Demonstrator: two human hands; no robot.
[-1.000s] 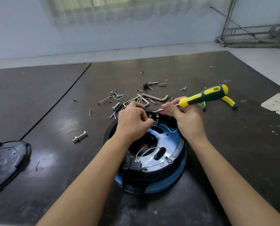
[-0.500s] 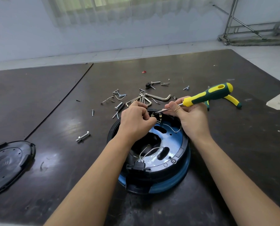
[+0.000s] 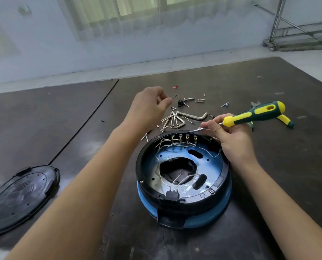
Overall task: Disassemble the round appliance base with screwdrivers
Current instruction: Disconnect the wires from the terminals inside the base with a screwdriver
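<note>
The round appliance base [image 3: 215, 215], blue with a black rim, lies open side up on the dark table, showing white wires and a row of terminals [image 3: 184, 137] at its far edge. My right hand [image 3: 231, 143] pinches the metal shaft of a green and yellow screwdriver [image 3: 253, 114], and the tip rests at the base's far rim. My left hand [image 3: 149, 107] hovers beyond the base over the loose hardware with its fingers loosely curled. A small screw [image 3: 174, 95] sits just past its fingertips.
Hex keys [image 3: 193, 116], screws and small bolts lie scattered behind the base. A second green and yellow screwdriver [image 3: 286, 121] lies at the right. The removed black round cover [image 3: 21, 196] lies at the left. A seam [image 3: 85, 121] splits the table.
My left hand has left the terminals at the base's far edge and moved away toward the hardware pile. My right hand stays at the rim with the screwdriver.
</note>
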